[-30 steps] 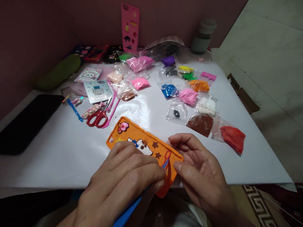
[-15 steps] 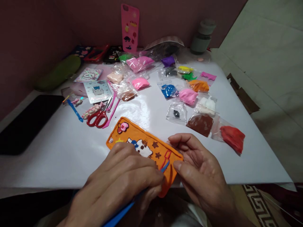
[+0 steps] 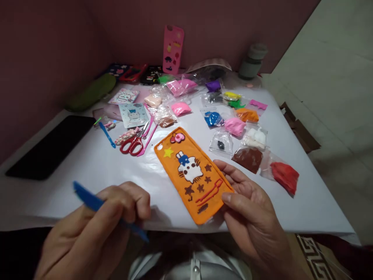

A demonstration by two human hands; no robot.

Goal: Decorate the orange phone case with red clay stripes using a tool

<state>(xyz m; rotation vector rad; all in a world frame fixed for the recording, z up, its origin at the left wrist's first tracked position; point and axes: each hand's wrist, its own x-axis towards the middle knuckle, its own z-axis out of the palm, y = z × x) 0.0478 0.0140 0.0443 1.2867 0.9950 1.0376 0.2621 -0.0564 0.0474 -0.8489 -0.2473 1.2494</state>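
My left hand (image 3: pixel 99 225) is closed around a blue tool (image 3: pixel 90 197), whose pointed end sticks out below the fingers. An orange phone case (image 3: pixel 171 167) decorated with a white cat figure, a yellow star, brown stars and red outlines is tilted over the table's front part. My right hand (image 3: pixel 253 210) pinches the case's lower right edge between thumb and fingers. A gap separates the blue tool from the case.
Red scissors (image 3: pixel 131 145), pink tools and a black phone (image 3: pixel 51 146) lie on the left. Bags of coloured clay, such as the red bag (image 3: pixel 284 177), spread across the right. A pink case (image 3: pixel 173 48) and a jar (image 3: pixel 251 62) stand behind.
My left hand has moved away from the case to the lower left with the blue tool. The case has turned more upright in my right hand, showing its whole decorated face.
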